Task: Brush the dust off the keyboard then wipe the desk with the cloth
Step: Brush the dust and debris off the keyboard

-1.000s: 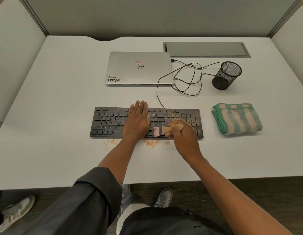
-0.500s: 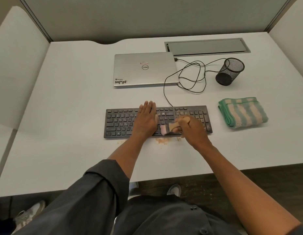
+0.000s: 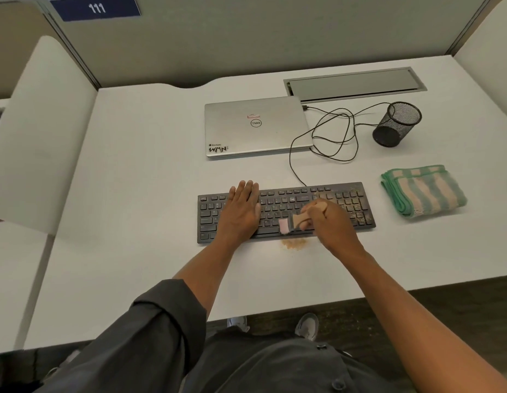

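Head: brush (image 3: 292,221) within right fingers (image 3: 317,212)

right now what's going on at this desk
A person is brushing dust off a black keyboard. The left hand lies flat on the keys to steady it, while the right hand grips a small wooden-handled brush with its bristles at the keyboard's front edge. A little pile of tan dust sits on the desk just in front. The folded striped cloth lies untouched to the right.
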Available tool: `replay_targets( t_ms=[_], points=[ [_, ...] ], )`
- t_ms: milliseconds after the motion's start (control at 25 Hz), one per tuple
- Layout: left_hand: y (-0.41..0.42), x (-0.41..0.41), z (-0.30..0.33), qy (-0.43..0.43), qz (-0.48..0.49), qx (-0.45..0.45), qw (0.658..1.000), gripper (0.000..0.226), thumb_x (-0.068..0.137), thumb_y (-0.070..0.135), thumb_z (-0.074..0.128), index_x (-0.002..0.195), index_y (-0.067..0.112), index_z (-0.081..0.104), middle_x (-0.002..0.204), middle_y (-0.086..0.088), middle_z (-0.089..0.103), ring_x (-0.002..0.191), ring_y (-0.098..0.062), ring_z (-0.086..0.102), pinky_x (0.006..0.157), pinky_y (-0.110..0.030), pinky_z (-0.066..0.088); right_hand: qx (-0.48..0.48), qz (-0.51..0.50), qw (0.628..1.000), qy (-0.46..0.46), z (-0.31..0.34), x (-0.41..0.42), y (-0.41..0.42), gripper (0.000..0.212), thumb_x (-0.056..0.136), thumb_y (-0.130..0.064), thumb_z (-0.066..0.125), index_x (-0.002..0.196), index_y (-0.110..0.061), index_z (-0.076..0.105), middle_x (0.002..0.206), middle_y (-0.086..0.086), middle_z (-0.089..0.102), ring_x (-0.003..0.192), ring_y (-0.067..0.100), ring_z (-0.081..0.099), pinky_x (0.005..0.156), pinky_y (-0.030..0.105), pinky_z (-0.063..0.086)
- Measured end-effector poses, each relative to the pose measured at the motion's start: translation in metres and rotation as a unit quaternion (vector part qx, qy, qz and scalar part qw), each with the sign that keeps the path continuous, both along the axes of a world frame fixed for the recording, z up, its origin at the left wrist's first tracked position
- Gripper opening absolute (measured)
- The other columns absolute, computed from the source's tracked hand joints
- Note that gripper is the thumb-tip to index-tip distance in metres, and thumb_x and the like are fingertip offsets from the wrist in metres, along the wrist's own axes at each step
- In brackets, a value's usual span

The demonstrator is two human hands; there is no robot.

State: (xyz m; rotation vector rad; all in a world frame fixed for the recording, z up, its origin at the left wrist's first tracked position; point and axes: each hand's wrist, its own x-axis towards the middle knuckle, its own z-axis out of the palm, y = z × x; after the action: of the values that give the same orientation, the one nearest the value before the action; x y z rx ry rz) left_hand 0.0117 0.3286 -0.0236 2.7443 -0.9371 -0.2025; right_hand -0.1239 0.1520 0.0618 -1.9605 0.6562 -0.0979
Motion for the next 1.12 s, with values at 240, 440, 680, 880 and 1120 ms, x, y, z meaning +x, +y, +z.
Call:
replay_targets(
  t_ms=[240, 440, 680, 880, 1120],
  points=[
    [0.01, 0.004, -0.004, -0.001, 0.0, -0.015, 1.0, 0.058, 0.107, 0.028, 0.028, 0.16, 0.006, 0.017, 0.167, -0.013, 0.017, 0.156, -0.027, 0.006, 0.127, -0.042, 0.0, -0.057, 0.038, 0.998, 0.015, 0.004, 0.005, 0.015, 0.024, 0.097, -0.016, 0.047, 0.092, -0.022, 0.07, 0.069, -0.004, 0.074, 0.075, 0.011, 0.07, 0.072, 0.035, 0.054],
    [0.011, 0.004, -0.007, -0.003, -0.004, -0.023, 1.0, 0.058, 0.107, 0.028, 0.028, 0.16, 0.006, 0.017, 0.167, -0.014, 0.018, 0.156, -0.027, 0.007, 0.127, -0.042, 0.0, -0.056, 0.032, 0.998, 0.008, 0.008, 0.009, 0.017, 0.029, 0.095, -0.029, 0.043, 0.098, -0.023, 0.071, 0.072, -0.008, 0.074, 0.08, 0.009, 0.069, 0.072, 0.031, 0.051],
    [0.011, 0.004, -0.008, -0.008, -0.008, -0.021, 1.0, 0.059, 0.107, 0.029, 0.026, 0.16, 0.006, 0.015, 0.168, -0.014, 0.016, 0.156, -0.027, 0.005, 0.127, -0.04, -0.002, -0.105, 0.022, 0.994, 0.014, 0.011, 0.006, 0.013, 0.027, 0.1, -0.02, 0.045, 0.088, -0.022, 0.069, 0.07, -0.005, 0.073, 0.073, 0.008, 0.068, 0.07, 0.03, 0.051],
    [0.013, 0.004, -0.007, -0.006, -0.007, -0.029, 1.0, 0.059, 0.107, 0.03, 0.026, 0.16, 0.006, 0.014, 0.168, -0.013, 0.015, 0.157, -0.026, 0.004, 0.127, -0.038, -0.006, -0.155, 0.056, 0.984, 0.065, 0.01, 0.006, 0.01, 0.036, 0.091, -0.037, 0.036, 0.086, -0.022, 0.068, 0.07, -0.004, 0.071, 0.074, 0.018, 0.067, 0.073, 0.041, 0.055],
    [0.012, 0.004, -0.006, -0.004, -0.007, -0.028, 1.0, 0.059, 0.107, 0.03, 0.026, 0.16, 0.006, 0.014, 0.168, -0.013, 0.015, 0.157, -0.026, 0.004, 0.127, -0.039, -0.004, -0.183, 0.083, 0.978, 0.052, 0.01, 0.015, 0.009, 0.032, 0.103, -0.03, 0.038, 0.09, -0.021, 0.065, 0.072, -0.004, 0.07, 0.074, 0.015, 0.065, 0.074, 0.038, 0.053]
  ],
)
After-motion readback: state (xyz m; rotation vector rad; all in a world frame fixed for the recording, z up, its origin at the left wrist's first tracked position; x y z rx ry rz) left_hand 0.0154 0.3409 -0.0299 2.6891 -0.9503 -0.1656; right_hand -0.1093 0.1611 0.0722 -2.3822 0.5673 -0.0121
